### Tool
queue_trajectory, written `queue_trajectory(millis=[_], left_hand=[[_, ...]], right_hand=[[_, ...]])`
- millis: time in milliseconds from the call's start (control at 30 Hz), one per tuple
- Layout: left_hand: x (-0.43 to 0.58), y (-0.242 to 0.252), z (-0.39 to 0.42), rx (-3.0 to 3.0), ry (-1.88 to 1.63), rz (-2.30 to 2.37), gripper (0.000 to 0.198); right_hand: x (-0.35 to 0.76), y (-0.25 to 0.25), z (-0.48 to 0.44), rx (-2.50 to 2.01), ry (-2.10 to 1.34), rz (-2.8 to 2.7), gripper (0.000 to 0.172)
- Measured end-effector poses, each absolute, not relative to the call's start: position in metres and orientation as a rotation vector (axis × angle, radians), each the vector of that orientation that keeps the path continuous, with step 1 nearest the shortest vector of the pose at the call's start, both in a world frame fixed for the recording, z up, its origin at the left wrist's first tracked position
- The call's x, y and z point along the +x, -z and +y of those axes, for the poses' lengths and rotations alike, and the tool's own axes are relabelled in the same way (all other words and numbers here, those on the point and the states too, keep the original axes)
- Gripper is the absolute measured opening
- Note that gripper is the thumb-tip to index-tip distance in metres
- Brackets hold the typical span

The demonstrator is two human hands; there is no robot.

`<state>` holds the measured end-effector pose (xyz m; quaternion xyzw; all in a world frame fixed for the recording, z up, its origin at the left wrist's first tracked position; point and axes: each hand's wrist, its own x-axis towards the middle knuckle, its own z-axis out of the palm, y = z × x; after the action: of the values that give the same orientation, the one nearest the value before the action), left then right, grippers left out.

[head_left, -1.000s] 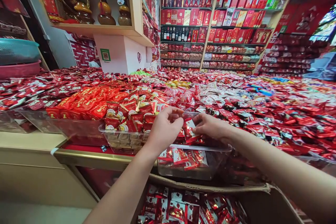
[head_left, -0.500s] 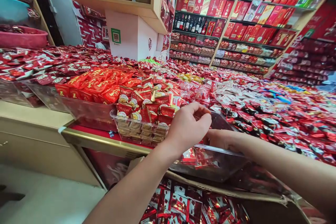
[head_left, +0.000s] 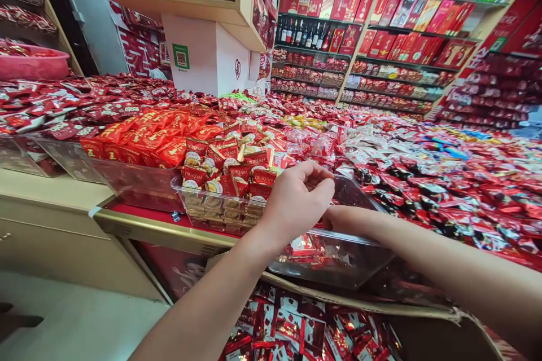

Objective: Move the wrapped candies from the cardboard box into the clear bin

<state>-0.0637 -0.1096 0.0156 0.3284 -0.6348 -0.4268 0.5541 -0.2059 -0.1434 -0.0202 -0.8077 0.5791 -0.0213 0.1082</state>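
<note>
My left hand (head_left: pixel 296 197) hovers over the near rim of a clear plastic bin (head_left: pixel 364 262), its fingers curled in toward the thumb. Whatever they may hold is hidden. Down inside that bin reaches my right hand (head_left: pixel 344 220), its fingers out of sight behind the left hand and the rim. Red-and-white wrapped packets (head_left: pixel 302 246) show through the bin's front wall, at its left end. Just left of my left hand stands a clear bin of red and gold durian sweets (head_left: pixel 228 175).
Below the bin, an open cardboard box (head_left: pixel 381 309) holds red-and-white packets (head_left: pixel 288 327). Bright red packets (head_left: pixel 144 135) fill another bin at left, beside a brass-coloured counter edge (head_left: pixel 161 234). Heaped sweets (head_left: pixel 423 180) spread right. Shelves of bottles and boxes (head_left: pixel 330 3) stand behind.
The view has shifted slightly, so most things sit a little further left. My hands keep nearly the same pose, the right one still down in the bin.
</note>
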Motion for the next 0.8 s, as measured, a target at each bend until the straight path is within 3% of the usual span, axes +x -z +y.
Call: queue_trajectory(millis=[100,233,300,433,567,700,800], left_hand=[[-0.063,-0.018,-0.109,0.796,1.023,-1.504,0.004],[-0.063,-0.020,-0.108,0.803,1.045,-1.493,0.004],[-0.062,-0.018,-0.109,0.824,1.049,-1.502,0.005],[-0.062,-0.012,-0.115,0.853,1.007,-1.601,0.021],[-0.064,-0.009,-0.120,0.817,1.049,-1.662,0.048],[-0.067,-0.014,-0.120,0.730,1.213,-1.644,0.028],[-0.066,-0.018,-0.118,0.822,1.105,-1.512,0.021]], right_hand=[[-0.198,0.013,-0.142,-2.238,-0.378,1.621,0.019],[-0.190,0.005,-0.138,-2.177,-0.473,1.665,0.009],[-0.192,0.000,-0.134,-2.204,-0.410,1.672,0.008],[-0.205,-0.020,-0.127,-2.361,-0.175,1.713,0.033],[-0.215,-0.051,-0.119,-2.628,0.087,1.693,0.025],[-0.212,-0.061,-0.113,-2.670,0.373,1.815,0.012],[-0.210,-0.052,-0.112,-2.336,0.600,1.962,0.010]])
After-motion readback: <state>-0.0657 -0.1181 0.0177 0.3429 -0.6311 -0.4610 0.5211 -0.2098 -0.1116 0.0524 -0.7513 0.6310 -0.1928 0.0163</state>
